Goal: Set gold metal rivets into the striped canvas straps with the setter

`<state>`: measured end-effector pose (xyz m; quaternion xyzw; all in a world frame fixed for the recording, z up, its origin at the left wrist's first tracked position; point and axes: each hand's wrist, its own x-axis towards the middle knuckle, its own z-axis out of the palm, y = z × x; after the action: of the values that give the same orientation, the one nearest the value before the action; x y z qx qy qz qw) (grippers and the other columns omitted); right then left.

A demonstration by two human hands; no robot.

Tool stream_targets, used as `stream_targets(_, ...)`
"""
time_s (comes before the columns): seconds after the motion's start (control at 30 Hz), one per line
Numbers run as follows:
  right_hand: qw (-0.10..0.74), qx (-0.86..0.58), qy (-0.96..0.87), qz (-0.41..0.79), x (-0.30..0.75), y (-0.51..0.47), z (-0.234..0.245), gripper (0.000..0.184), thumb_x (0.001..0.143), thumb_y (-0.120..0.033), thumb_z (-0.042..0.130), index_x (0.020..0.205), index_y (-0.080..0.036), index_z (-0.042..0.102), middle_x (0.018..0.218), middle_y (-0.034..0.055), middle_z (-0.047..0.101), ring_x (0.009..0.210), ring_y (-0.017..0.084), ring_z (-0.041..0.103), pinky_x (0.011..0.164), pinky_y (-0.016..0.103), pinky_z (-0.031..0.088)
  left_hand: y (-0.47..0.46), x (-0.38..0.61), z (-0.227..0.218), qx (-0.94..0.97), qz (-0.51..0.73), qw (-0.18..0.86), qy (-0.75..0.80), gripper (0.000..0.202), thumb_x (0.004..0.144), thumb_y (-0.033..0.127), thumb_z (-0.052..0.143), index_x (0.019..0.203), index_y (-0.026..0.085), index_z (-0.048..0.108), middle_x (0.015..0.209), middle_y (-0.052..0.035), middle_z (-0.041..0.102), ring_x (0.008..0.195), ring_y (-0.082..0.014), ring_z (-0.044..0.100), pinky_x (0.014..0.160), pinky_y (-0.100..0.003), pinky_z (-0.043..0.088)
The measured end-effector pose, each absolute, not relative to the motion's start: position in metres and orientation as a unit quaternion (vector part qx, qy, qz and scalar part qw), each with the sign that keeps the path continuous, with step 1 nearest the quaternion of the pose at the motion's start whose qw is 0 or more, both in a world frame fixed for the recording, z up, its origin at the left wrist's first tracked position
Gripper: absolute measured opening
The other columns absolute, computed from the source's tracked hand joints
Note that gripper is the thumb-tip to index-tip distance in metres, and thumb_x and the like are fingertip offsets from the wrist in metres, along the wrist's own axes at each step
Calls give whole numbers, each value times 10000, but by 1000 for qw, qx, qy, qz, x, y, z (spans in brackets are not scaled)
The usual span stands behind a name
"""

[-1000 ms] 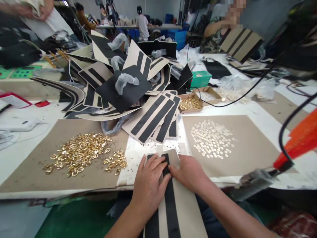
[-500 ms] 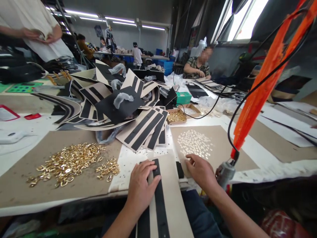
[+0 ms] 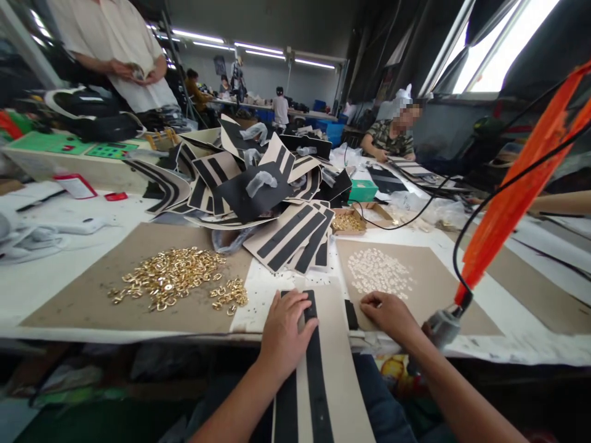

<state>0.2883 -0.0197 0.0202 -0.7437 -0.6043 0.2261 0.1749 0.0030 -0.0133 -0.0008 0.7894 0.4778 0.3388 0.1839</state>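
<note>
My left hand [image 3: 285, 332] lies flat, fingers stretched, on a beige panel with black stripes [image 3: 330, 369] that hangs over the table's near edge. My right hand [image 3: 390, 315] rests on the brown sheet [image 3: 443, 289] just below a patch of small pale rings [image 3: 379, 272], fingers curled with the tips pinched near the closest rings; whether a ring is between them I cannot make out.
A heap of gold buckles [image 3: 170, 283] lies on the left brown sheet. A pile of striped panels [image 3: 263, 191] fills the table's middle. An orange hanging tool [image 3: 503, 215] with black cable hangs at right. Other people work beyond.
My right hand left the striped panel and moved right to the pale rings. The camera view lifted. My left hand stayed on the panel.
</note>
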Motion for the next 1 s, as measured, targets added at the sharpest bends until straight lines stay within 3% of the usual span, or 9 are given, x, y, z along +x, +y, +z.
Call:
stream_targets(0.17,178,-740,-606,231,287,-20,22,200,828,-300,602,859,-218,781,860,20,770,832,219,698,752,300,478,-13,1,-2,771,364,217,475,309,798,186,781,1096,229,709,1285,-73,705,1280,-283,603,1208,-596,358)
stream_targets(0.63,136,-727,-635,224,289,-19,27,213,834,-288,611,921,-203,785,884,28,774,839,214,697,746,294,465,-14,0,-3,767,380,217,469,306,794,196,787,1086,230,704,1255,-64,710,1268,-279,594,1187,-562,399)
stream_targets(1.0,49,-725,-676,120,284,-11,26,129,833,-211,622,756,-213,725,763,34,719,735,211,621,634,297,308,-12,1,-7,767,392,209,464,331,752,179,828,1055,229,704,1230,-60,722,1229,-288,614,1152,-564,435)
